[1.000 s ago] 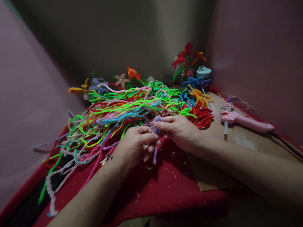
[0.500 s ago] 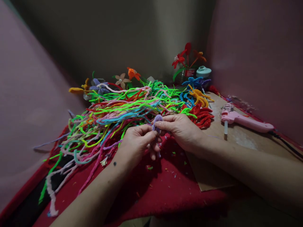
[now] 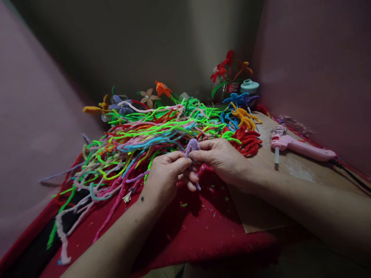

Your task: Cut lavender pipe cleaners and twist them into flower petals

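Both hands meet over the red cloth and pinch one lilac pipe cleaner. Its bent loop sticks up between the fingertips, and its tail hangs down below the fingers. My left hand grips it from the left with thumb and forefinger closed. From the right, my right hand pinches the same loop. Just behind the hands lies a big tangled heap of pipe cleaners in green, pink, blue and red.
A pink glue gun with a black cord lies on brown cardboard at the right. Red coiled pieces, yellow and blue ones sit beyond my right hand. Finished pipe-cleaner flowers and a teal lidded pot stand at the back corner.
The lilac pipe cleaner's hanging tail has grown shorter and shifted right as the fingers worked it. Both hands stayed in place, edging slightly upward.
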{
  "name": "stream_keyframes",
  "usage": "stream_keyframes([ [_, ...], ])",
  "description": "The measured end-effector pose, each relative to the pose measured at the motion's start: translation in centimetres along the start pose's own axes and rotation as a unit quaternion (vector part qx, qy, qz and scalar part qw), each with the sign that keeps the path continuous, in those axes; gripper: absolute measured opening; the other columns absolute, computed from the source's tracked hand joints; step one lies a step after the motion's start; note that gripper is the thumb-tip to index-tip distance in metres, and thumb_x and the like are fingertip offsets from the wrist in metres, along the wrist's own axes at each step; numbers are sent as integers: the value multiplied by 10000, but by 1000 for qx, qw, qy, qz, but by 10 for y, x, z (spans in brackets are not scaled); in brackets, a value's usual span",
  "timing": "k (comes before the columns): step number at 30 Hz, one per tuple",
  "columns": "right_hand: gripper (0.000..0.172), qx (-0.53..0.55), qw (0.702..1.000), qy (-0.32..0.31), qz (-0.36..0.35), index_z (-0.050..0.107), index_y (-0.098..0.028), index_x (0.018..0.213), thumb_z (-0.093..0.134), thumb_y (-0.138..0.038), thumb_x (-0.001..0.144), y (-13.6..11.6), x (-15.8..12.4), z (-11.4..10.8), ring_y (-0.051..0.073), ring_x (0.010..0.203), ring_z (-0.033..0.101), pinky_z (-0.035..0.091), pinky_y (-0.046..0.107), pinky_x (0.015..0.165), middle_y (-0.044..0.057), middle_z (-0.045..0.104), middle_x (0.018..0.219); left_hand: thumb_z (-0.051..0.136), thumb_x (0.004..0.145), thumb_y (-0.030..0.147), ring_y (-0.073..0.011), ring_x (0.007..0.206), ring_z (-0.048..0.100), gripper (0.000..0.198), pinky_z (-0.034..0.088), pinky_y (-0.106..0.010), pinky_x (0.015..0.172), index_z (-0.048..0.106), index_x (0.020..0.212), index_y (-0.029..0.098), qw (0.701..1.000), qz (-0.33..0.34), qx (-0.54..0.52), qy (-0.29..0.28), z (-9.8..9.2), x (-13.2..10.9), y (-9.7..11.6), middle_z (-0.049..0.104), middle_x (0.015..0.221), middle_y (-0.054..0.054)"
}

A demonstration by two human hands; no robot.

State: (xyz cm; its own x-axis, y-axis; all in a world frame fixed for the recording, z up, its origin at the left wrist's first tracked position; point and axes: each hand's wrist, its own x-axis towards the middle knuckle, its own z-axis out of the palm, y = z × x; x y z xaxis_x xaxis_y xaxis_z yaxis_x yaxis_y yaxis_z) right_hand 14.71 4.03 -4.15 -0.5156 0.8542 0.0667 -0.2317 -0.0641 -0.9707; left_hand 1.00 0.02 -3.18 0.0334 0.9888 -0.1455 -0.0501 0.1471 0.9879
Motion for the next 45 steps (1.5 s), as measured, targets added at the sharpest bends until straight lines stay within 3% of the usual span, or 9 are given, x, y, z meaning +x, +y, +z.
stream_keyframes([
  [6,145,25,999,-31,-3,610,-140,615,631,-230,727,3,3,-3,110,499,514,404,271,557,-2,574,533,593,638,147,-107,415,577,44,471,-191,349,605,660,110,996,-17,-84,-9,-1,6,-3,642,589,-25],
  [11,134,9,999,-34,-9,604,-138,621,649,-216,721,1,1,-2,111,507,532,421,271,563,1,586,547,604,643,144,-118,402,581,55,489,-209,350,579,686,120,997,-10,-76,-7,-1,7,-2,638,564,-14],
  [18,115,69,995,-66,-6,576,-148,664,606,-236,732,7,4,-3,118,449,522,420,269,481,-22,536,507,573,689,152,-120,421,590,44,510,-224,377,550,715,125,996,-5,-86,0,5,5,-4,644,575,-20],
  [26,124,-1,1000,15,-20,653,-150,709,671,-273,705,2,3,-4,87,497,496,373,232,491,-10,594,592,580,705,173,-140,408,591,64,500,-239,363,552,749,134,997,-29,-49,-60,3,4,-3,639,561,-20],
  [32,187,46,998,47,2,625,-141,584,715,-292,650,1,9,-8,84,495,467,341,243,493,-8,568,559,588,789,270,-81,346,484,134,333,-154,278,575,811,138,991,-39,7,-131,-4,1,-1,635,577,-21],
  [37,93,147,985,89,20,625,-132,602,695,-186,627,0,16,-11,68,463,391,255,233,440,-29,523,528,592,783,194,-63,413,487,243,346,-152,377,575,1021,238,994,61,65,-62,-7,-4,3,637,665,33],
  [41,74,184,976,103,60,624,-121,613,641,-150,679,-2,17,-11,75,465,420,275,230,441,-18,543,529,610,747,132,-62,476,505,194,388,-163,455,694,902,214,973,135,185,-35,-8,-8,7,635,684,30],
  [45,85,198,975,91,51,641,-105,644,672,-174,681,1,17,-13,64,466,436,287,216,444,-16,568,543,603,758,123,-79,550,547,164,422,-168,521,716,858,188,948,182,258,-41,-9,-8,7,656,716,15],
])
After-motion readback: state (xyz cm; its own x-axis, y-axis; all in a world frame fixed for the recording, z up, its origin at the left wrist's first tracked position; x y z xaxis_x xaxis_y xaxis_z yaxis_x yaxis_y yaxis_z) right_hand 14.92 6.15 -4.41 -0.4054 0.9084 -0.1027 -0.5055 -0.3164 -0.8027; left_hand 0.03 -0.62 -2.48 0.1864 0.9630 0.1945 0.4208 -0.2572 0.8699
